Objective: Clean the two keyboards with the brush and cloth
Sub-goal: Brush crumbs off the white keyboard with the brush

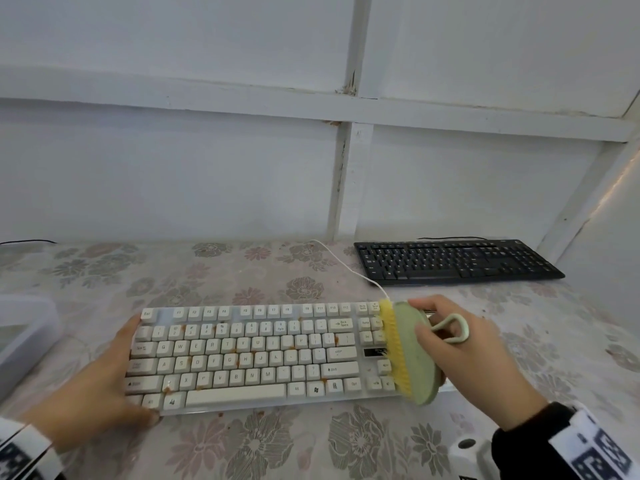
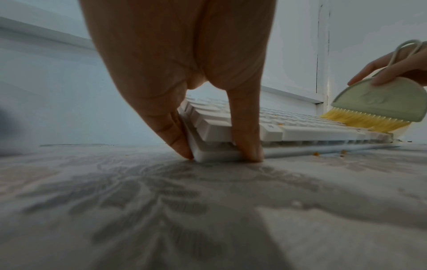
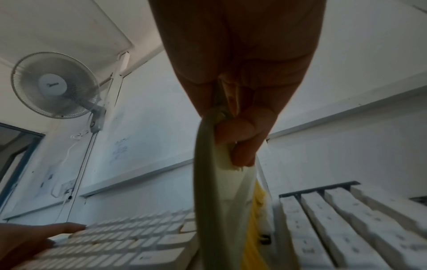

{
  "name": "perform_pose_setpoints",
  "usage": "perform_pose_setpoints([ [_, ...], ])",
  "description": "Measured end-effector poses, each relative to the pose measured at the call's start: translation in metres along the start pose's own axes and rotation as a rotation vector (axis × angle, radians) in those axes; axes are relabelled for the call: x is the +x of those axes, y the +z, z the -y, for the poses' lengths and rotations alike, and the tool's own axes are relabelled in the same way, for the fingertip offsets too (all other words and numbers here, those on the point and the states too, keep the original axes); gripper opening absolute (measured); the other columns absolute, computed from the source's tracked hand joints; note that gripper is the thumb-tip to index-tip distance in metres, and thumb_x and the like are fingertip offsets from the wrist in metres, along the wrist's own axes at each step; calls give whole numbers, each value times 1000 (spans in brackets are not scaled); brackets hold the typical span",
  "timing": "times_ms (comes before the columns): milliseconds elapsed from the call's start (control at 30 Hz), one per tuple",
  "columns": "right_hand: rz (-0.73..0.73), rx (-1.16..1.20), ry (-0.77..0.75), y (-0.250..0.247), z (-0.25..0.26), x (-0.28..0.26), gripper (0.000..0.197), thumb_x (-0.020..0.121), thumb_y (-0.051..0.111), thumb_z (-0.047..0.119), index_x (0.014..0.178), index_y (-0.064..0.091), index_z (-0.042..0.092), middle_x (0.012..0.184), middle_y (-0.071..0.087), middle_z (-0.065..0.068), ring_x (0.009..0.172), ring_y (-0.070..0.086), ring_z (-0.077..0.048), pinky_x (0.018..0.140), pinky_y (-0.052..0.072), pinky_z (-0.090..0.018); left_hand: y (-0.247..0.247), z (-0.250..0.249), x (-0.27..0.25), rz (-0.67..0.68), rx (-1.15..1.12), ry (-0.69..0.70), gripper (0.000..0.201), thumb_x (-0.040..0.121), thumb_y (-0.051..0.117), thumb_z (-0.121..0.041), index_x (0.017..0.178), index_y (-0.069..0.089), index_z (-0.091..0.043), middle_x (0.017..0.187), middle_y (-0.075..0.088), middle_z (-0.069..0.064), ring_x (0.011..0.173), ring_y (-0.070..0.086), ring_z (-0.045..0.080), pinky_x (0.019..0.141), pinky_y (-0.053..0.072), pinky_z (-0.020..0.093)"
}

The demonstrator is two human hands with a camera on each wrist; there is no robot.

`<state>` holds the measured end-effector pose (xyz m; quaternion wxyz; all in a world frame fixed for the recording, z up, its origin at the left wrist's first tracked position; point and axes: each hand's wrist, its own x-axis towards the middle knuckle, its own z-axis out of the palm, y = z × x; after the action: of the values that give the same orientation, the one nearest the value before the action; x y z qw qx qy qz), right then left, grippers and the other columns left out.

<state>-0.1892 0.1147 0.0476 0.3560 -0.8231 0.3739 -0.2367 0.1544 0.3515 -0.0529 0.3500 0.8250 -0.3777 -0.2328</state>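
A white keyboard (image 1: 249,355) (image 2: 300,131) (image 3: 129,243) with brown crumbs and stains lies across the near middle of the table. My left hand (image 1: 133,368) (image 2: 219,146) braces its left end: straight fingers along the side edge, thumb on the front corner. My right hand (image 1: 420,318) grips a pale green brush (image 1: 412,355) (image 2: 379,102) (image 3: 208,182) by its back. The brush's yellow bristles (image 1: 393,344) rest on the navigation and arrow keys at the right end. A black keyboard (image 1: 453,261) lies at the back right. No cloth is in view.
A white plastic container (image 1: 20,341) stands at the left table edge. A floral tablecloth (image 1: 242,271) covers the table, with crumbs (image 2: 316,154) by the keyboard's front. A white cable (image 1: 346,265) runs between the keyboards. A white wall closes the back; a fan (image 3: 55,85) hangs high up.
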Motion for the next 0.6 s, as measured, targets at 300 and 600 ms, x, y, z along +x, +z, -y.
perform_pose_setpoints([
  [300, 85, 65, 47, -18, 6, -22, 34, 87, 59, 13, 86, 66, 46, 73, 61, -11, 53, 49, -13, 47, 39, -25, 0, -6, -3, -17, -29, 7, 129, 33, 85, -14, 120, 3, -64, 109, 61, -9, 86, 68, 12, 71, 54, 27],
  [600, -57, -8, -38, -5, 11, 7, 24, 90, 55, 19, 100, 61, 40, 77, 67, 1, 69, 62, -27, 56, 52, -41, 0, -8, -4, -16, 9, -11, 132, 38, 86, -11, 130, 3, -58, 107, 65, -6, 83, 70, 11, 72, 56, 29],
])
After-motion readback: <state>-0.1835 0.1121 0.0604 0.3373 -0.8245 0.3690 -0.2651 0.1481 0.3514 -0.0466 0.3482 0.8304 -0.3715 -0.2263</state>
